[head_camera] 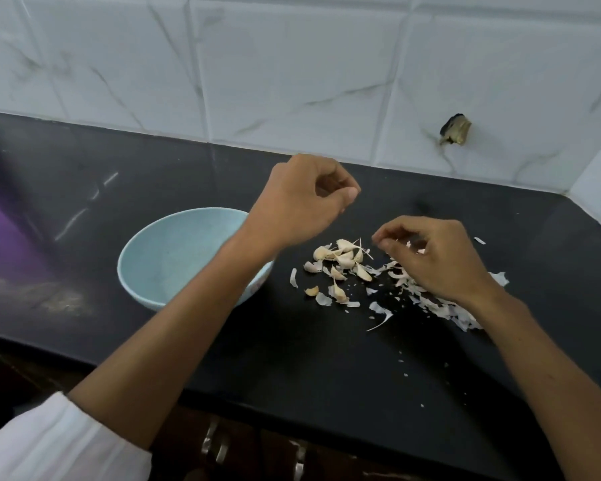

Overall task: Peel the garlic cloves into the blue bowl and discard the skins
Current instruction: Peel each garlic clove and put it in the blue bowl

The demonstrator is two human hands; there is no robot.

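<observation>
**Garlic Peeling Under Way on a Black Kitchen Counter**

A wall of white marbled tiles (292, 64) fills the top of the frame. Below it a glossy black counter (309, 359) runs from the left edge to the corner at right. Two bare forearms reach in from the bottom edge, the left one coming out of a white sleeve (49, 446) at lower left.

A pale blue bowl (160, 237) stands left of centre, its right side hidden beneath the left forearm. The left hand (302, 199) is raised just above centre with its fingers curled in and the thumb pressed to the fingertips. Whether it holds anything cannot be told. The right hand (441, 262), lower and to the right, hangs over the counter with curled fingers pinching pale scraps of skin.

Under and around that hand lies a loose heap of papery skins (424, 303), trailing toward the lower right. The garlic cloves (344, 260) lie in a small cluster on the counter at centre, between the bowl and the skins. A dark chipped hole (456, 129) marks a tile at upper right.
</observation>
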